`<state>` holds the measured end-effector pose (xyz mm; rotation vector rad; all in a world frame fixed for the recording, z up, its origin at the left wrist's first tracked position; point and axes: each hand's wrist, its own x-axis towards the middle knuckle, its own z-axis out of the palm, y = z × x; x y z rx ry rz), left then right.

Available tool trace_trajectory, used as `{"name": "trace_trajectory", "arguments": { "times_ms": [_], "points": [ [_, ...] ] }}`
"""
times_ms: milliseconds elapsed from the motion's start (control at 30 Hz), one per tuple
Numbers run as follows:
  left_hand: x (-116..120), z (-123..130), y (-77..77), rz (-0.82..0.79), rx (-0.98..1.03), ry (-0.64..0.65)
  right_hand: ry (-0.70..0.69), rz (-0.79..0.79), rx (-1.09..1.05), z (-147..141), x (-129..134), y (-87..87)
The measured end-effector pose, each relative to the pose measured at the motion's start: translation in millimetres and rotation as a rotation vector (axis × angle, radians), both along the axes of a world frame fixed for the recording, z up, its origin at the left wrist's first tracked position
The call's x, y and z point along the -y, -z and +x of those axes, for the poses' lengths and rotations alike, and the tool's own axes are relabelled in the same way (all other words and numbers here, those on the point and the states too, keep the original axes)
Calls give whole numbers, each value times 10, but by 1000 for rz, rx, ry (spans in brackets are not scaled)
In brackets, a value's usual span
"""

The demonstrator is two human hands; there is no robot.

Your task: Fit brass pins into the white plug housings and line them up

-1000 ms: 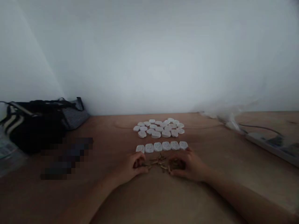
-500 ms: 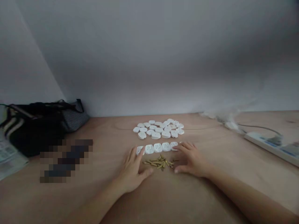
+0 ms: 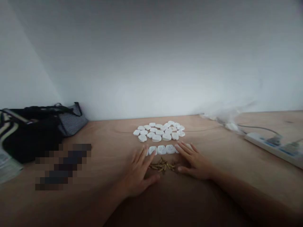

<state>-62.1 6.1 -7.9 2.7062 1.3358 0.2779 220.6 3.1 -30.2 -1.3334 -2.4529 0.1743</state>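
Observation:
A small heap of brass pins point(image 3: 163, 165) lies on the wooden tabletop point(image 3: 113, 142), between my two hands. Just beyond it runs a row of white plastic plug bodies point(image 3: 162, 149), with a loose cluster of several more point(image 3: 158, 131) farther back. My left hand point(image 3: 139, 171) lies spread beside the heap, its fingertips at the row's left end. My right hand point(image 3: 195, 162) is also spread, its fingers touching the row's right end and its thumb near the pins. Neither hand holds anything.
A black bag point(image 3: 30, 138) and a striped grey bag point(image 3: 72, 121) stand at the left, with papers point(image 3: 7, 165) at the edge. A pixelated patch point(image 3: 63, 167) covers part of the table. A white power strip point(image 3: 272, 146), cable and clear plastic lie at the right.
Both hands have gone from cupped around the pins to spread flat, and they have slid forward over the row's ends. The pins now sit in a tighter heap.

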Motion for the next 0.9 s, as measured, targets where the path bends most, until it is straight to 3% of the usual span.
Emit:
{"name": "trace_trajectory", "arguments": {
  "times_ms": [100, 267, 367, 500, 667, 900],
  "points": [
    [68, -13, -61, -61, -32, 174, -166, -20, 9, -66, 80, -77],
    [125, -6, -83, -124, -42, 204, -247, -83, 8, -150, 147, -113],
    [37, -18, -8, -49, 27, 133, -240, -95, 3, -160, 144, -116],
    [-299, -103, 114, 54, 281, -123, -231, -83, -37, -167, 140, -129],
    [-610, -250, 148, -49, 381, -102, -209, -69, -32, -190, 135, -131],
    [-531, -236, 95, 34, 525, -107, -87, 151, -181, -383, 76, -122]
  ]
}}
